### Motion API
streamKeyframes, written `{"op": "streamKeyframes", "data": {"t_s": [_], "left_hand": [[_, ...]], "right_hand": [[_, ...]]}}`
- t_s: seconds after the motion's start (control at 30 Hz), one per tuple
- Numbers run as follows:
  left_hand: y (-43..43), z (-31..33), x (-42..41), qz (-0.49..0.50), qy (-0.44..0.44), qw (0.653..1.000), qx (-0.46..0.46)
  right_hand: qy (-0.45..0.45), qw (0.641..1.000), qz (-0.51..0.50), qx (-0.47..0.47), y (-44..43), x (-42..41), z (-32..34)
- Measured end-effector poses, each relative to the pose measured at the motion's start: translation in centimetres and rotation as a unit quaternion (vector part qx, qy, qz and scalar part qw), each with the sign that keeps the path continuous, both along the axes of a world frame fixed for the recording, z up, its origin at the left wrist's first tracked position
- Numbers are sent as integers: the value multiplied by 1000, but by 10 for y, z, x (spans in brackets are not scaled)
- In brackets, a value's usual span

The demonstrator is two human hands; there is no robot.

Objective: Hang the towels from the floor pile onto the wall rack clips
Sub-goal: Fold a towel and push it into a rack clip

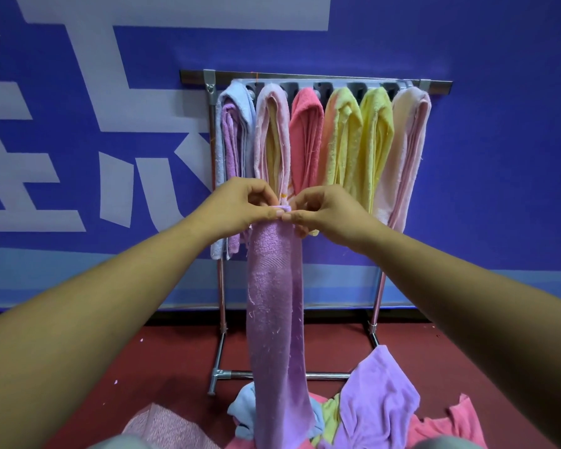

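While aloft, purple towel [274,303] before rack [195,77].

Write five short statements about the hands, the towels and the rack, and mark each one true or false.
1. The left hand and the right hand both pinch the top of the purple towel. True.
2. The purple towel lies flat on the floor. False: it hangs down from the hands, its lower end at the pile.
3. The hung towels on the rack are all one colour. False: blue, pink, coral and yellow ones hang there.
4. The pile of towels lies on the red floor. True.
5. The wall behind the rack is green. False: it is blue with white shapes.
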State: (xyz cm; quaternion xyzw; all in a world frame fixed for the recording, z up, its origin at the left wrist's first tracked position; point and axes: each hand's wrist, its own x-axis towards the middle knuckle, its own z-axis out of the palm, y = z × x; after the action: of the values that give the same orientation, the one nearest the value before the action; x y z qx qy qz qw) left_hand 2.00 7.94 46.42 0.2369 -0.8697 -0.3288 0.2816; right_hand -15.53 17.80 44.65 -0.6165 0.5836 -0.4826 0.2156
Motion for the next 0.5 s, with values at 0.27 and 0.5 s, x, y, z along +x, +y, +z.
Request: {"op": "streamKeyframes", "data": {"t_s": [0.27,0.5], "left_hand": [[0,5,15,-34,-107,993,-47],[-1,2,21,-25,-138,987,-84]], "right_hand": [[5,1000,-5,-14,6,-10,4],[-18,1000,-6,8,10,-14,-4]]}}
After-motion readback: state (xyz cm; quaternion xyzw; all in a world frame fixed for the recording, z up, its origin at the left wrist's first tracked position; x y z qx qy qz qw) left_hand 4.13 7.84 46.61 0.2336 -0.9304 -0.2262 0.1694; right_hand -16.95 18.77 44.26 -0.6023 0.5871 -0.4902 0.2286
